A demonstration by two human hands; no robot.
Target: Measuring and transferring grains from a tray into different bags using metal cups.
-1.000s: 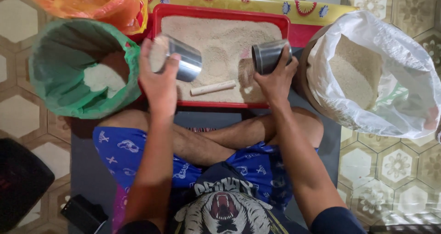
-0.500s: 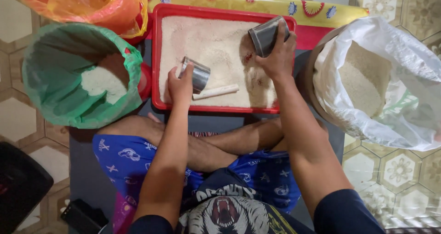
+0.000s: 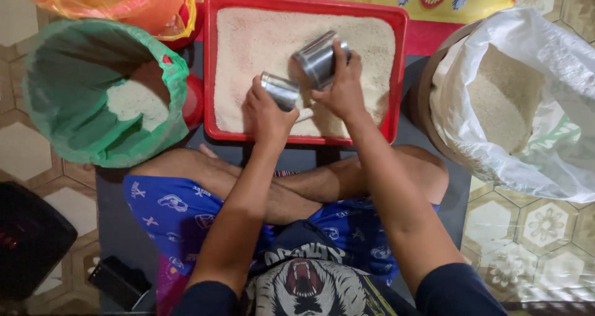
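The left hand [image 3: 268, 112] is wrapped around a small metal cup [image 3: 280, 90], fingers closed on its side wall, the cup lying tilted over the near part of a red tray [image 3: 209, 68] that is filled with pale rice [image 3: 260, 40]. The right hand [image 3: 343, 89] grips a second metal cup [image 3: 317, 58] the same way, held just beyond and beside the first, its base turned toward the camera; the two cups sit close together, nearly touching. Both cups look stiff and smooth-sided, likely light when empty and noticeably heavier once loaded with grain, and a bare palm could slip on the polished wall, so a full wrap around the middle of the cylinder seems the surest hold. A short pale stick [image 3: 305, 113] peeks out between the hands, lying on the rice. Left of the tray stands a bucket lined with a green plastic bag [image 3: 74, 93] holding some rice at the bottom, with an orange bag [image 3: 124, 3] behind it. To the right a white sack [image 3: 545, 86] of rice gapes open in a round container. The person's crossed legs [image 3: 310, 186] press against the tray's near edge, and the soft bag rims on either side crowd the path out of the tray.
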